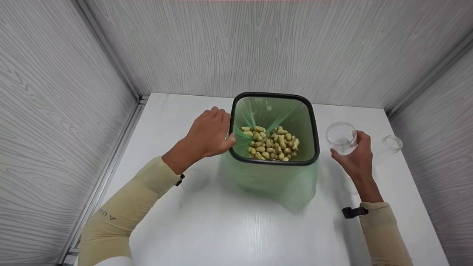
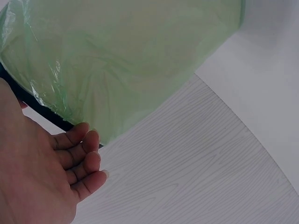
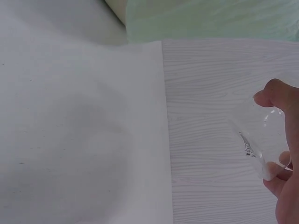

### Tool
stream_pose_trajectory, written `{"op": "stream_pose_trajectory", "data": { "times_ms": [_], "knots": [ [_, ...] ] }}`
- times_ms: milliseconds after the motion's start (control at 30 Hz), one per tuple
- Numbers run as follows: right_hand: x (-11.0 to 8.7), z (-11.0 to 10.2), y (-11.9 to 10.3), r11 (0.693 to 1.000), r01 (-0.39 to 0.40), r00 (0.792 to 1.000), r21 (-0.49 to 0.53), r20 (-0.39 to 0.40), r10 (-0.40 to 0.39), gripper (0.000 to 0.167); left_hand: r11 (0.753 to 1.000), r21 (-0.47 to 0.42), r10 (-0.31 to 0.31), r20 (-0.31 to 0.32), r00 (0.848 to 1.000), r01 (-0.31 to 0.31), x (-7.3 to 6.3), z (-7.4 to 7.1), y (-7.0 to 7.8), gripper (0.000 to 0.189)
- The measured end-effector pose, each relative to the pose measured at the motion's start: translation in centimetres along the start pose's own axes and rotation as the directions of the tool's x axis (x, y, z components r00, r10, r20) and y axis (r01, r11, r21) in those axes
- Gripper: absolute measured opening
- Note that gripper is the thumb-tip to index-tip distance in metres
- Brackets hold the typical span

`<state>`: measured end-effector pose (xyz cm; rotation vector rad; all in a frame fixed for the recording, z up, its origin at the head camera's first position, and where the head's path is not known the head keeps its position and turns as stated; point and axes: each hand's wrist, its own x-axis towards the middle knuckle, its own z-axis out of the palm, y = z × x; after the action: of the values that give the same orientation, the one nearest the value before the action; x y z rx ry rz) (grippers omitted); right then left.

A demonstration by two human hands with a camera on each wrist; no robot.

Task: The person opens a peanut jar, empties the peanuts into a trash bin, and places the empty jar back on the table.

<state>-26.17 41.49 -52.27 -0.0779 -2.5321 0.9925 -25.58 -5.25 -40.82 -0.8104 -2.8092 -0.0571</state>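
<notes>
A trash bin with a black rim [image 1: 316,136] and a green plastic liner [image 1: 273,184] stands in the middle of the table in the head view. Unshelled peanuts [image 1: 271,145] lie inside it. My left hand [image 1: 211,132] holds the rim at the bin's left side; in the left wrist view its fingers [image 2: 84,156] curl by the black edge. Right of the bin, my right hand [image 1: 356,157] grips a clear plastic jar [image 1: 340,133], thumb on one side and fingers on the other. In the right wrist view the jar [image 3: 259,133] shows a small printed mark.
Another clear jar [image 1: 391,144] stands to the right of my right hand. A faint clear round thing [image 1: 194,179] is on the white table [image 1: 244,232] beside my left wrist. Wood-grain panels [image 1: 236,48] enclose the back and both sides.
</notes>
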Motion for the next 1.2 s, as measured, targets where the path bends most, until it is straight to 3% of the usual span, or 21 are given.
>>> {"op": "stream_pose_trajectory", "data": {
  "times_ms": [400, 700, 1200],
  "knots": [
    [-0.2, 1.4, 2.9, 0.991, -0.125, 0.992, 0.044, 0.04, 0.123, 0.091, 1.0, -0.008, -0.003, 0.002, 1.0, 0.003, 0.1, -0.1, 0.0, 0.047],
    [-0.5, 2.3, 4.6, 0.962, -0.265, 0.962, 0.068, 0.083, 0.259, 0.096, 1.0, 0.016, 0.008, 0.002, 1.0, -0.008, 0.3, -0.4, 0.1, 0.044],
    [-0.7, 3.5, 6.2, 0.949, -0.31, 0.944, 0.062, 0.141, 0.299, 0.099, 1.0, 0.002, 0.008, -0.012, 1.0, -0.008, -0.1, -0.1, 0.0, 0.045]
  ]
}}
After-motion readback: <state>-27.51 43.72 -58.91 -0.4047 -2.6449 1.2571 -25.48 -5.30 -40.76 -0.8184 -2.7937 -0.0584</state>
